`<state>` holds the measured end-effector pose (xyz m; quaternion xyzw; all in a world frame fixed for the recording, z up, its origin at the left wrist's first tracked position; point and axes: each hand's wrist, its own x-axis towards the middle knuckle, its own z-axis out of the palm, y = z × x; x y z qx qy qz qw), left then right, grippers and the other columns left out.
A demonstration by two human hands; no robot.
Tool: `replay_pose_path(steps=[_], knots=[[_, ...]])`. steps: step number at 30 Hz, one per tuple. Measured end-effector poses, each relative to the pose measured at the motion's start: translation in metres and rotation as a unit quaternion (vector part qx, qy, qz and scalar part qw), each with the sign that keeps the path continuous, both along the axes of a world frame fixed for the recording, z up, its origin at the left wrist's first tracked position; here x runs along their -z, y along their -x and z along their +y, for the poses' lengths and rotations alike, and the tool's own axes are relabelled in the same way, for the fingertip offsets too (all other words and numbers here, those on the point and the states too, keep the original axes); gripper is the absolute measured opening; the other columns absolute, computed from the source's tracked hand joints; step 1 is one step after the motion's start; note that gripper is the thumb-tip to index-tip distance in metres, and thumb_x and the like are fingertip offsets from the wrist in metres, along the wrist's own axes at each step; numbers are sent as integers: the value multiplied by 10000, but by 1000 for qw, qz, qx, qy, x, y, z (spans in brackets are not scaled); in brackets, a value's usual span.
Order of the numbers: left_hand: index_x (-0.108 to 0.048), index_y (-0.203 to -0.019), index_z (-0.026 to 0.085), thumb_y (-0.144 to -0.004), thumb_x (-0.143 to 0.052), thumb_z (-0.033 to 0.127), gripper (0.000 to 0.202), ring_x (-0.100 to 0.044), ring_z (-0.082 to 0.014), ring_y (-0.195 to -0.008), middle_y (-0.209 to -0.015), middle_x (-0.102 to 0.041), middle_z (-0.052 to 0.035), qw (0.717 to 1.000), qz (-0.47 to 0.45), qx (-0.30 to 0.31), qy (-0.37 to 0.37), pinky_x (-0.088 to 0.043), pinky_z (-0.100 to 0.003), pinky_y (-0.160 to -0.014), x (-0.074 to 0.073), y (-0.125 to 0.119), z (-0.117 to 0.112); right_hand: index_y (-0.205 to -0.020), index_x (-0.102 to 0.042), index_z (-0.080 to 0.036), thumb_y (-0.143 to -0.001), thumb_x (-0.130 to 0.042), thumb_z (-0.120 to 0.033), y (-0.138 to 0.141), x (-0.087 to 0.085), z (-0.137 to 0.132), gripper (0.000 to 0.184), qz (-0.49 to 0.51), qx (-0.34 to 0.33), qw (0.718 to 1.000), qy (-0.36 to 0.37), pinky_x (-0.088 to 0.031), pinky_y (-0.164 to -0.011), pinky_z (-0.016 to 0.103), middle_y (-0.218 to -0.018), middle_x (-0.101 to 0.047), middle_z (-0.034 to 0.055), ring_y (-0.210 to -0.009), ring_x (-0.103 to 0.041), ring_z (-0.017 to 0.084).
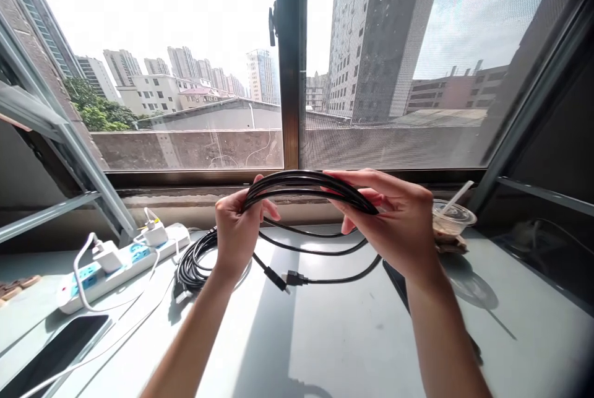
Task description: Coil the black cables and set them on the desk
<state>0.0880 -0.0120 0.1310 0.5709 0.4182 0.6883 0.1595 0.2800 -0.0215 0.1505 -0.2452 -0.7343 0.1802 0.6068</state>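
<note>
A black cable (301, 179), looped into a coil, is held up between both hands above the white table. My left hand (239, 221) is closed around the coil's left side. On the other side, my right hand (394, 209) grips the loops between thumb and fingers. Lower loops of the cable sag below the hands. Its two plug ends, one black connector (297, 278) and another connector (277, 278), hang close together in the middle. Part of the coil is hidden behind my fingers.
A second coiled black cable (190, 265) lies left of my left hand. Beyond it sits a white power strip (125, 271) with chargers plugged in. A phone (60, 348) lies at the front left. A plastic cup with a straw (452, 218) stands at right, before the window (290, 76).
</note>
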Motion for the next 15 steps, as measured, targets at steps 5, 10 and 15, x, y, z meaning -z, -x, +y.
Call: replay_pose_path(steps=[5, 10, 15], knots=[[-287, -379, 180, -739, -660, 334, 541, -166, -30, -256, -307, -232, 76, 976, -179, 116, 46, -67, -201, -287, -6, -6, -11, -1072, -663, -206, -839, -624, -296, 9, 5, 8, 253, 3, 6, 1000, -4, -528, -525, 176, -809, -676, 4, -549, -601, 71], [-306, -386, 175, -805, -587, 390, 548, -339, -50, -269, -319, -282, 60, 966, -141, 161, 143, -227, -172, -315, 5, -17, -3, -926, -687, -172, -776, -684, -332, 10, 3, 8, 219, 53, -48, 991, 111, -297, -260, 125, -450, -509, -68, -292, -406, 38], [-612, -595, 130, -826, -526, 460, 411, -595, -134, -488, -512, -579, -23, 963, 4, 124, 240, -442, -200, -501, 28, -20, 21, -1073, -681, -195, -793, -655, -312, 5, 0, 4, 305, 92, -37, 980, 173, -166, -226, 135, -342, -384, -104, -234, -275, 30]])
